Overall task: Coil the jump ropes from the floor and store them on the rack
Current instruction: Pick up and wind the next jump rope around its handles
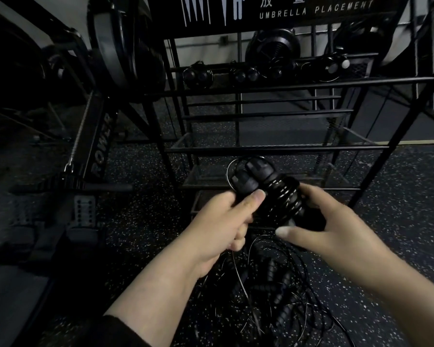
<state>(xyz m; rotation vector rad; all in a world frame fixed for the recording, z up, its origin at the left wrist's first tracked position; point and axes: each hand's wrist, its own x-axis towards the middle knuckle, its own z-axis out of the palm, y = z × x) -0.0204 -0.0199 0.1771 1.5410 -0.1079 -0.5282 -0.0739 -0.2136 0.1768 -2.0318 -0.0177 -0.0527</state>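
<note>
Below hands | floor ropes [268, 294] tangled, count unclear | coiled rope [273, 194] half hidden

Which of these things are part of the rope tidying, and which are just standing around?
Part of the job:
- coiled jump rope, gripped by the left hand and right hand
- tangled ropes on the floor
- rack
- bundles already on its upper shelf

Standing around:
- rowing machine
- umbrella placement sign
</note>
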